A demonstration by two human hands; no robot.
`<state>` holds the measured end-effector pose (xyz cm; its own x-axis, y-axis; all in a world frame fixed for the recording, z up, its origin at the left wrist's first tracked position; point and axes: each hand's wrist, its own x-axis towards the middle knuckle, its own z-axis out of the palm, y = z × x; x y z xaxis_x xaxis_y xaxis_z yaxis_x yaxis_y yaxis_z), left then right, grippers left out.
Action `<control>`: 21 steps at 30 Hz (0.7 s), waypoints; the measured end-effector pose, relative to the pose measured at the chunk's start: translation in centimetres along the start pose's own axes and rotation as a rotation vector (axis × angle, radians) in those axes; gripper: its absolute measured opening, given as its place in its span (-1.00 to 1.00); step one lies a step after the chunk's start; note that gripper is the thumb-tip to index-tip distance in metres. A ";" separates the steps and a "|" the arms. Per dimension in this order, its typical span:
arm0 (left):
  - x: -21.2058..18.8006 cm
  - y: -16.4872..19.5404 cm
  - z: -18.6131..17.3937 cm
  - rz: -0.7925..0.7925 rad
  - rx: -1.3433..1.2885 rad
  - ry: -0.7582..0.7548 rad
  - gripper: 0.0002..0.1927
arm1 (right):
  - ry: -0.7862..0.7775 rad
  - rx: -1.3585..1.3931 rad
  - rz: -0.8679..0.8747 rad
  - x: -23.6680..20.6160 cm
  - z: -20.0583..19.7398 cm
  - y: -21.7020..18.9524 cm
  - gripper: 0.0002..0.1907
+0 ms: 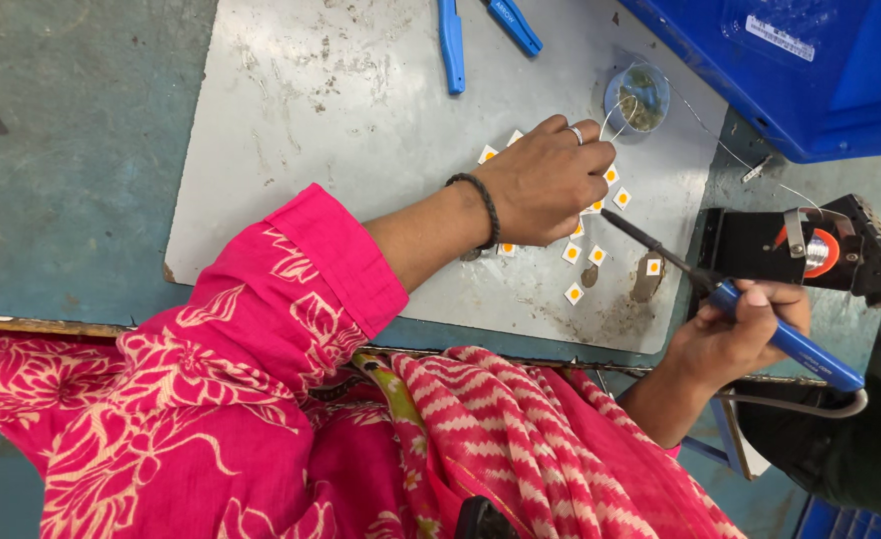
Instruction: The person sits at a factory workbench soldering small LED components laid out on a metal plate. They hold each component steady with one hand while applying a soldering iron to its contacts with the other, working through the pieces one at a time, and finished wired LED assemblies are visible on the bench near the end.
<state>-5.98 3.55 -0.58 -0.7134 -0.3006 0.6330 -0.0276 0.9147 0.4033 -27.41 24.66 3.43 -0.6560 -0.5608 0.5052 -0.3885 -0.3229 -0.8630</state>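
My left hand point(548, 180) rests fingers-curled on a grey metal plate point(350, 110), pinching a thin solder wire point(622, 112) near its fingertips. Around and partly under the hand lie several small white square chips with orange centres point(572, 253). My right hand point(740, 334) grips a blue-handled soldering iron point(790, 344). The iron's dark tip point(610, 215) points left, close to the chips just below my left fingers. A black bracelet circles my left wrist and a ring sits on one finger.
A small round dish of flux point(638, 98) stands beyond my left hand. Blue-handled tools point(451, 45) lie at the plate's far edge. A blue crate point(790, 70) fills the far right, with a black iron stand and wire spool point(810, 250) below it.
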 end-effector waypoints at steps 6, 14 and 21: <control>0.0 0.1 0.2 -0.007 0.002 -0.013 -0.88 | -0.016 -0.068 -0.001 -0.4 0.5 0.0 -0.81; -0.1 0.0 0.5 -0.022 -0.001 -0.020 -0.90 | -0.026 -0.074 -0.005 -0.4 0.8 0.0 -0.82; 0.0 0.0 0.5 -0.026 0.005 -0.019 -0.91 | -0.040 -0.085 -0.041 -0.1 0.8 0.0 -0.84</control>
<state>-6.29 3.68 -0.91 -0.7252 -0.3193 0.6100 -0.0496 0.9079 0.4162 -26.81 24.17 3.40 -0.6127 -0.5789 0.5380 -0.4693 -0.2812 -0.8370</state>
